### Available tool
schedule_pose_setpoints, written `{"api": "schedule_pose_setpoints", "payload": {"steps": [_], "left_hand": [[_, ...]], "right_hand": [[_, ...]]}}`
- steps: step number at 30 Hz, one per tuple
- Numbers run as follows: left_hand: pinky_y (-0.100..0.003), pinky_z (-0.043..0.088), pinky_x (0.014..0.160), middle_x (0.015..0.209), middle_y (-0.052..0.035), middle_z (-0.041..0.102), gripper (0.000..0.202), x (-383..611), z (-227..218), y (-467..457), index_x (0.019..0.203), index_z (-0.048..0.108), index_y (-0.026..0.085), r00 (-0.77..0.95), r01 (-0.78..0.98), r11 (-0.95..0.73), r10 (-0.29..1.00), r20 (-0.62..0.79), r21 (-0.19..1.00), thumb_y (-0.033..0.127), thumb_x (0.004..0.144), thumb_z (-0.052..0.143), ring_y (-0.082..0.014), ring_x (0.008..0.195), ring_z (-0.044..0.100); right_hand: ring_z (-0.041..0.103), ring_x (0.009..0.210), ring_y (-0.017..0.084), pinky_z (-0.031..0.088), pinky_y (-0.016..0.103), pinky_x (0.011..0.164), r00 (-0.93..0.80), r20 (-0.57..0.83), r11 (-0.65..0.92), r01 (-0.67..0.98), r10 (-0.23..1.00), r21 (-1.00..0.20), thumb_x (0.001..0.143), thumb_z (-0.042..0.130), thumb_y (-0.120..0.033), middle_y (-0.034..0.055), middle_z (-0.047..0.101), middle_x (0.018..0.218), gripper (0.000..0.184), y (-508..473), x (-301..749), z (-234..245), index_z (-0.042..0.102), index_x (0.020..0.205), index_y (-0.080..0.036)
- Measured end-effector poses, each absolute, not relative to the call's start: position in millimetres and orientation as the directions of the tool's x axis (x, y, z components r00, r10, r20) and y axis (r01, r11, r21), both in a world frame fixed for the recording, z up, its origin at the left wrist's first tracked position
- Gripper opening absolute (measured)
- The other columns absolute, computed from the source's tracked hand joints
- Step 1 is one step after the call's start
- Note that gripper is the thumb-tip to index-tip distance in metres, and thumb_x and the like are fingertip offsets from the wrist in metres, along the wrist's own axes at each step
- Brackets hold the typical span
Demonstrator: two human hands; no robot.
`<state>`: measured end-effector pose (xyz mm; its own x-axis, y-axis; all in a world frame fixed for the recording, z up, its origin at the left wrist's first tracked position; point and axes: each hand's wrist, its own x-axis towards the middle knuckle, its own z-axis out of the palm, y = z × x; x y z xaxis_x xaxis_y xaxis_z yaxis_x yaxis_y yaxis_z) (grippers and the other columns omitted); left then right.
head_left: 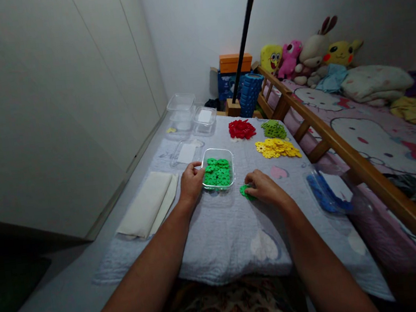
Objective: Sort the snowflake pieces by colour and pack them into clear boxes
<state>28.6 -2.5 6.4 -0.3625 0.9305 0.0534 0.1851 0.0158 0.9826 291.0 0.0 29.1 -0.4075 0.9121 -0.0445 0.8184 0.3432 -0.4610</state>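
A clear plastic container (233,167) stands in the middle of the cloth, partly filled with green flower-shaped plastic discs (218,174). My left hand (193,180) grips its left wall, with the fingertips at the rim. To the right of the container, my right hand (261,186) closes its fingers over a few more green discs (246,192) at the cloth. How many it has is hidden under the fingers. Behind the container lies a clear lid (185,153) with a white label.
Piles of red (241,129), light green (273,129) and yellow discs (278,148) lie at the back right. A lidded container of blue discs (327,193) sits by the wooden bed rail (318,131). Folded cream cloth (146,203) lies left; clear containers (181,110) stand at the back.
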Motion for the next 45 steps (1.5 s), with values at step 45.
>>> {"api": "schedule_pose_setpoints", "payload": {"steps": [45], "left_hand": [[-0.025, 0.037, 0.057, 0.061, 0.0057, 0.050, 0.039, 28.4, 7.1, -1.0, 0.102, 0.067, 0.016, -0.362, 0.192, 0.029, 0.931, 0.043, 0.981, 0.039, 0.072, 0.062, -0.0138, 0.057, 0.049]], "right_hand": [[0.062, 0.092, 0.017, 0.048, 0.029, 0.083, -0.348, 0.001, 0.268, 0.718, 0.937, -0.642, 0.079, 0.073, -0.022, 0.0033, 0.064, 0.101, 0.026, 3.3, 305.0, 3.4, 0.067, 0.104, -0.021]]}}
